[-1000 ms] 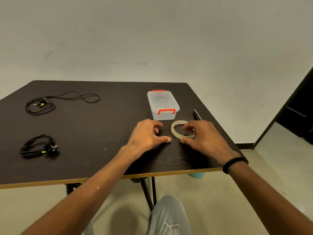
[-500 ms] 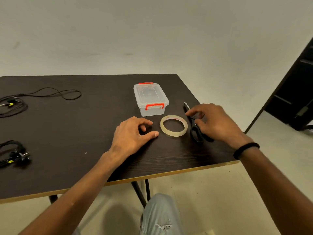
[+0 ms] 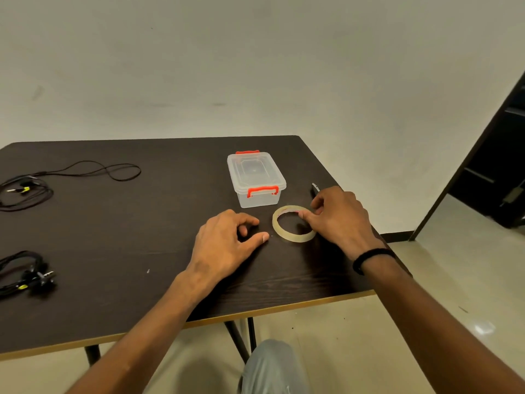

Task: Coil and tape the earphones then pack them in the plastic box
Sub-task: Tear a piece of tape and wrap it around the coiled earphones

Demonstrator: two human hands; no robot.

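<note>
A clear plastic box [image 3: 255, 177] with red latches stands lid-down in the table's right half. Just in front of it lies a ring of clear tape [image 3: 284, 231]. My right hand [image 3: 341, 220] covers the ring's right side, thumb on its rim and fingers curled over it. My left hand [image 3: 224, 245] rests on the table to the left of the tape, fingers loosely curled and holding nothing. One black earphone [image 3: 28, 189] lies loose at the far left, its cable looping out. A second black earphone [image 3: 25, 275] lies bunched near the left edge.
A scissors tip [image 3: 314, 187] pokes out behind my right hand; the rest is hidden. The dark table [image 3: 142, 223] has a pale front edge, with my knee below it. A dark doorway opens at the right.
My right hand has come back left from the scissors onto the tape ring. My left hand has stayed put. The view has shifted slightly.
</note>
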